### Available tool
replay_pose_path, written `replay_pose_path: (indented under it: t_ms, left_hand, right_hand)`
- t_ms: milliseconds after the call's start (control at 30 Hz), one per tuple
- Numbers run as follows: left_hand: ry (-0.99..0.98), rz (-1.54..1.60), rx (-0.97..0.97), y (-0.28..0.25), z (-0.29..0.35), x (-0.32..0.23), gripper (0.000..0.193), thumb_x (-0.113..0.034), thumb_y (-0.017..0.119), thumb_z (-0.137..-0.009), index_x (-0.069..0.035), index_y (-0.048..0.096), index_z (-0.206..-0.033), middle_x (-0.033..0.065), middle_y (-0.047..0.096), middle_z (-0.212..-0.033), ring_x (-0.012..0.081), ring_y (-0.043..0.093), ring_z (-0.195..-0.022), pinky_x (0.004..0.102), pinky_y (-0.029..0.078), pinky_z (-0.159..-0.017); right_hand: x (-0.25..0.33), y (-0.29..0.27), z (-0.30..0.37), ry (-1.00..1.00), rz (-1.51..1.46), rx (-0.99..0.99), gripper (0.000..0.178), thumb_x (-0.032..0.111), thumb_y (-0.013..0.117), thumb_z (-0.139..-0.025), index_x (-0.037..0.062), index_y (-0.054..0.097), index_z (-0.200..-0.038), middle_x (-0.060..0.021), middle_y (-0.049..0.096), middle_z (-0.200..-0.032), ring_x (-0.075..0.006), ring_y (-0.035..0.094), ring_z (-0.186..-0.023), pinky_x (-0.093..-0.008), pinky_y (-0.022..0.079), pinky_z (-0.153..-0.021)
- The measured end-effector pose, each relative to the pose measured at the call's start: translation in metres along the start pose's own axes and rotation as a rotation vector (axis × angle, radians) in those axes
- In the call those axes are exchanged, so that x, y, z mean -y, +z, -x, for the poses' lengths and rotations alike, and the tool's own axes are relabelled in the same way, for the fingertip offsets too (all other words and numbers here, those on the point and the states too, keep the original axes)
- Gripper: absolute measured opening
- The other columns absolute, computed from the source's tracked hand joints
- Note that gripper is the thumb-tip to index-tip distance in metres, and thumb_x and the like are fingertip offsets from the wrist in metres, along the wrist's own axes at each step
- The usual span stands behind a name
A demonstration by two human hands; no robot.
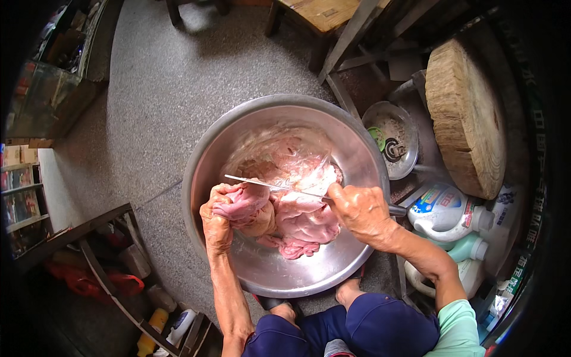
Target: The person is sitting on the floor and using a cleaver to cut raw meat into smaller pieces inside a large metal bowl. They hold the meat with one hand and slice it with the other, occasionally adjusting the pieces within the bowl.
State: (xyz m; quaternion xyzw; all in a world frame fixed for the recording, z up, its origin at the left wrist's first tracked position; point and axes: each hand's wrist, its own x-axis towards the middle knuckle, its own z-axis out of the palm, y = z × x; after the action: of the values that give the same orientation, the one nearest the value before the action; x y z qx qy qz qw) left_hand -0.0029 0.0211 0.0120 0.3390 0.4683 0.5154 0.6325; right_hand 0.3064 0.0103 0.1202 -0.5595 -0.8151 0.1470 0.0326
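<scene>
Left hand: curled around the folded meat piece (245, 201), the hand (217, 223) gripping it at the basin's left side, thumb and fingers pressed into soft, slippery-looking flesh.
Right hand: closed around the handle of the knife (256, 182), this hand (364, 215) above the basin's right half.
Knife: long, thin, straight and pale-edged, its blade running leftward across the upper edge of the folded meat piece; whether it bites in, I cannot tell.
Raw meat: the folded meat piece is smooth, pink and rounded; beside it in the basin lies a larger meat heap (303, 217), glossy, wet, pale pink and lobed, with a ruffled, redder lower end.
Basin: wide, round, brushed metal, the basin (285, 102) having a rolled rim and sloping walls, standing on the speckled grey floor (154, 89).
Chopping block: a thick round of rough, cracked wood, the block (467, 119) tilted on edge at the right.
Small bowl: shallow, shiny metal, the bowl (410, 143) holding a green round item.
Jug: white moulded plastic, the jug (437, 208) lying on its side.
</scene>
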Motion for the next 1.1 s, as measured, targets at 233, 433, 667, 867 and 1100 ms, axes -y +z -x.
replay_pose_path:
  t_ms: [233, 433, 667, 867, 1100]
  left_hand:
    - [0.091, 0.044, 0.004, -0.005, 0.007, 0.003, 0.029, -0.023, 0.076, -0.091, -0.008, 0.056, -0.075, 0.0094, 0.058, -0.115, 0.0309, 0.057, -0.124, 0.0496, 0.042, -0.11]
    - [0.064, 0.167, -0.071, -0.009, 0.019, -0.004, 0.032, -0.028, 0.08, -0.087, -0.01, 0.058, -0.073, 0.0085, 0.058, -0.115, 0.0328, 0.059, -0.122, 0.0523, 0.044, -0.111]
    - [0.055, 0.17, -0.087, -0.009, 0.02, -0.005, 0.029, -0.023, 0.074, -0.092, -0.009, 0.057, -0.073, 0.0091, 0.058, -0.115, 0.0323, 0.059, -0.121, 0.0527, 0.045, -0.109]
    - [0.027, 0.142, -0.135, -0.005, 0.025, -0.013, 0.027, -0.016, 0.07, -0.093, -0.007, 0.054, -0.074, 0.0112, 0.059, -0.114, 0.0328, 0.062, -0.116, 0.0515, 0.048, -0.107]
    - [0.078, 0.14, -0.13, -0.002, 0.052, -0.016, 0.027, -0.021, 0.07, -0.095, -0.005, 0.056, -0.078, 0.017, 0.06, -0.113, 0.0356, 0.063, -0.113, 0.0525, 0.047, -0.105]
  right_hand:
    - [0.006, 0.012, -0.005, -0.03, 0.012, 0.009, 0.019, 0.011, 0.065, -0.079, 0.0071, 0.056, -0.095, -0.0121, 0.061, -0.068, -0.0296, 0.066, -0.06, -0.0406, 0.051, -0.05]
    - [-0.007, 0.005, -0.003, 0.113, -0.019, 0.088, 0.018, 0.016, 0.067, -0.088, 0.0062, 0.054, -0.095, -0.0146, 0.064, -0.064, -0.0351, 0.067, -0.06, -0.0462, 0.052, -0.054]
    - [-0.03, -0.015, 0.004, 0.368, -0.223, 0.095, 0.027, 0.027, 0.065, -0.095, 0.0038, 0.053, -0.09, -0.0199, 0.063, -0.066, -0.0434, 0.065, -0.069, -0.0533, 0.05, -0.065]
    - [-0.033, -0.036, -0.002, 0.493, -0.415, 0.213, 0.031, 0.029, 0.064, -0.095, -0.0006, 0.056, -0.09, -0.0235, 0.066, -0.074, -0.0452, 0.066, -0.08, -0.0543, 0.049, -0.072]
    - [-0.046, -0.009, 0.008, 0.396, -0.355, 0.123, 0.032, 0.028, 0.064, -0.095, -0.0004, 0.053, -0.085, -0.0242, 0.061, -0.071, -0.0456, 0.062, -0.075, -0.0524, 0.045, -0.067]
